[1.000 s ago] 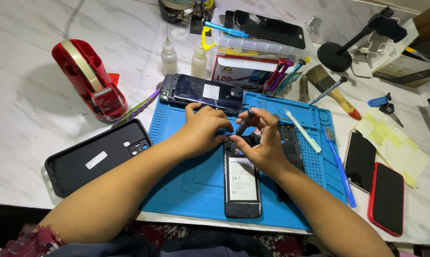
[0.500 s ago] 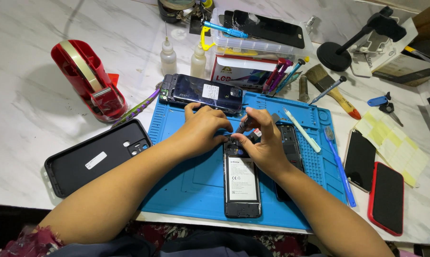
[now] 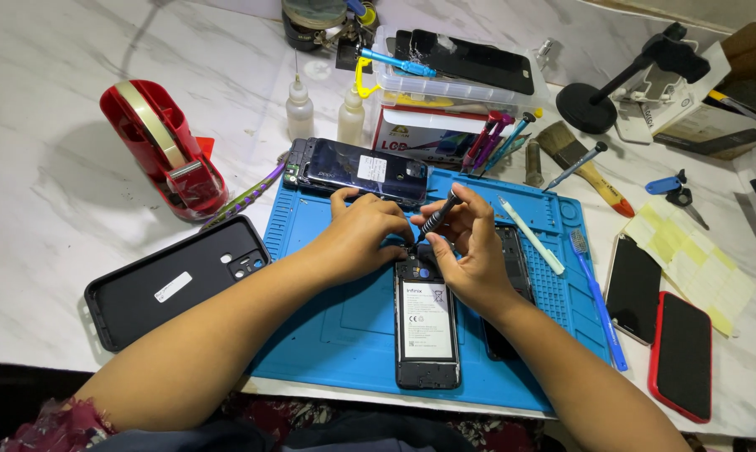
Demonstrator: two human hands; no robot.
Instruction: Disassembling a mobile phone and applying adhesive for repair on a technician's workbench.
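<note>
Blue silicone repair mat (image 3: 336, 335) sat on the white marble table (image 3: 60, 167). Opened black phone with its white-labelled battery exposed (image 3: 426, 322) lay at mat centre. Left hand (image 3: 363, 234), at 11 o'clock of the phone, pinched its top edge. Right hand (image 3: 472, 251) was clamped on a slim black screwdriver (image 3: 438, 216), tip at the phone's top. Risk: the tip slipping and gouging the board, or a freed screw rolling off the mat.

White marble-veined tabletop (image 3: 77, 151), evenly lit; dark floor strip below front edge.

forearms bare | hands (image 3: 370, 230) ungloved | dark-red patterned sleeve (image 3: 47, 423)
</note>
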